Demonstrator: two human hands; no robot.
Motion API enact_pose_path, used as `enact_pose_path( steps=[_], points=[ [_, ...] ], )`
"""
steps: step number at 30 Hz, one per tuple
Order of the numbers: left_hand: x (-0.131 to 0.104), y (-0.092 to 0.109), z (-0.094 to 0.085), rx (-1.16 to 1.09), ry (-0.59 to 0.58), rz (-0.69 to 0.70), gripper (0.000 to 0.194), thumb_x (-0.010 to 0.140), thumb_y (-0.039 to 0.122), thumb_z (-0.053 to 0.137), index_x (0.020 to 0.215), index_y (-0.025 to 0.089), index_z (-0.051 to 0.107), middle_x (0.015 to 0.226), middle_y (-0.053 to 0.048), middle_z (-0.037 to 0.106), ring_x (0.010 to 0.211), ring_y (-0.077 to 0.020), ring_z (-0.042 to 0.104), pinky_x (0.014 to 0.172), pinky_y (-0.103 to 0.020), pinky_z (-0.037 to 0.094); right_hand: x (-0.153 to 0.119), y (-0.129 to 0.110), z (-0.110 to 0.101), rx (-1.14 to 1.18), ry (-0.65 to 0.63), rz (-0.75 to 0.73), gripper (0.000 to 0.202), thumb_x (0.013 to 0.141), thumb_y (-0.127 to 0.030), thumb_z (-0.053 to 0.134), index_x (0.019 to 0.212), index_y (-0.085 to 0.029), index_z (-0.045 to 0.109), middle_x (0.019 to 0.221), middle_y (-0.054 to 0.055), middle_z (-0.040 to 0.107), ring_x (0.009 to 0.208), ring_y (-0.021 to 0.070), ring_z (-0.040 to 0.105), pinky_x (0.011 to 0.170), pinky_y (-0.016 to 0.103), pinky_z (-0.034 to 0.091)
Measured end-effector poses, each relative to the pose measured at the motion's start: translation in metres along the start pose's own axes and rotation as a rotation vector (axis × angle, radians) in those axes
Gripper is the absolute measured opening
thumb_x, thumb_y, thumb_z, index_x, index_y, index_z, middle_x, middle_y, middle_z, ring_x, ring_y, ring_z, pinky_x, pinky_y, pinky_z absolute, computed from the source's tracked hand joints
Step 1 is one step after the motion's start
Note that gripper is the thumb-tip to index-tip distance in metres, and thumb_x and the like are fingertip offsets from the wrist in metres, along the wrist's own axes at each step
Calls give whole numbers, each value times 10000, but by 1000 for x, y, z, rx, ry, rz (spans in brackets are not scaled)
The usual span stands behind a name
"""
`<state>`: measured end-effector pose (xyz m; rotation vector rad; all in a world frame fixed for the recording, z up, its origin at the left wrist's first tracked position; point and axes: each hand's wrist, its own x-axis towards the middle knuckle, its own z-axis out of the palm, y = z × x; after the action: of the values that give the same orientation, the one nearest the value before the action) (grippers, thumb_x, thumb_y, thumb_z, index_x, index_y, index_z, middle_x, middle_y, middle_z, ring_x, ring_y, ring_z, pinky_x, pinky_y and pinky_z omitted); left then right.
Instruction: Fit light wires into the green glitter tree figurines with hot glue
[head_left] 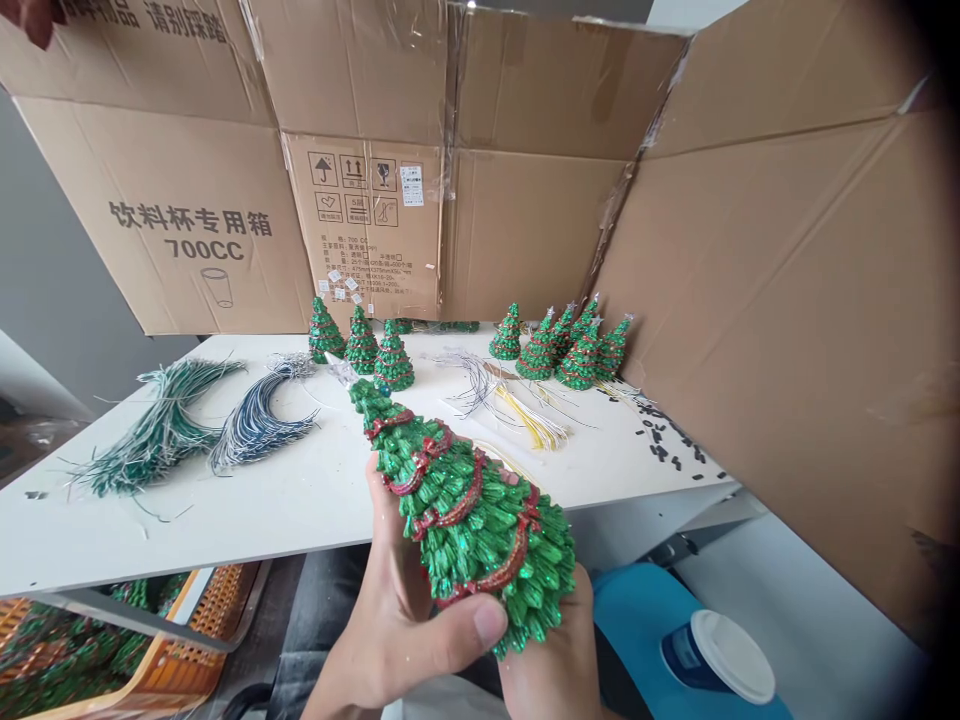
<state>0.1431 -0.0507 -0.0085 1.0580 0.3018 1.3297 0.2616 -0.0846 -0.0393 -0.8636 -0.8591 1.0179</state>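
A green glittery Christmas tree figurine [472, 520] with red garlands and bows lies tilted across my hands, its tip pointing up and left. My left hand [405, 620] is closed around its left side, with the thumb pressed on the lower branches. At the figurine's broad base is my right hand [555, 670], its fingers hidden behind the tree. A clear, pointed star-like piece [341, 370] shows at the tip, with a small blue bit just below it.
Bundles of green wires [161, 425] and blue wires [266, 415] lie on the white table [315, 510]. Small trees [577, 350] stand toward the back. Cardboard [540, 220] walls the table. Below are an orange basket [169, 650] and a lidded cup [720, 655] on a blue stool [637, 610].
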Motion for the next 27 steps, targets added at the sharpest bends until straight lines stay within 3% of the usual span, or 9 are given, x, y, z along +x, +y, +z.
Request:
enact_pose_path(
  steps=[5, 8, 12, 16, 21, 27],
  points=[
    [-1, -4, -1, 21, 21, 44, 1396, 790, 325, 992, 1779, 403, 10, 1353, -149, 770, 1157, -415, 813, 956, -540, 707, 0, -3, 3, 42, -20, 17, 193, 782, -353, 1048, 833, -257, 889, 828, 45, 845, 837, 280, 781, 772, 384, 652],
    [0, -8, 0, -6, 18, 63, 1364, 808, 332, 972, 1777, 398, 15, 1310, -144, 779, 1129, -409, 822, 939, -540, 705, -2, 1, 1, 5, 20, -8, 249, 743, -386, 1064, 790, -249, 861, 741, 34, 809, 755, 276, 765, 706, 381, 648],
    [3, -14, 2, -65, -22, 79, 1184, 819, 368, 954, 1737, 358, 207, 1430, -210, 745, 1255, -476, 794, 985, -599, 690, -3, 3, -3, -39, 50, -48, 291, 716, -373, 1078, 732, -242, 819, 642, 17, 751, 663, 256, 728, 620, 355, 623],
    [6, -17, 7, -23, 42, 116, 967, 819, 399, 968, 1587, 347, 384, 1370, -171, 750, 1198, -429, 807, 993, -584, 689, 1, -3, -2, 22, -20, -16, 265, 745, -359, 1070, 908, -250, 892, 763, 35, 830, 723, 266, 776, 698, 368, 657],
    [6, -21, 12, 98, 175, 174, 1125, 802, 481, 977, 1667, 317, 276, 1278, -130, 745, 1104, -344, 798, 979, -508, 682, 3, -10, 1, 66, -42, -9, 246, 787, -331, 1053, 979, -257, 919, 837, 45, 864, 823, 279, 813, 818, 384, 677],
    [4, -22, 15, 147, 239, 157, 1163, 814, 521, 974, 1706, 311, 258, 1289, -123, 736, 1121, -356, 786, 1011, -508, 646, 4, -12, 5, 85, -44, -6, 287, 815, -352, 1041, 1058, -260, 919, 863, 50, 864, 818, 271, 801, 796, 368, 668]
  ],
)
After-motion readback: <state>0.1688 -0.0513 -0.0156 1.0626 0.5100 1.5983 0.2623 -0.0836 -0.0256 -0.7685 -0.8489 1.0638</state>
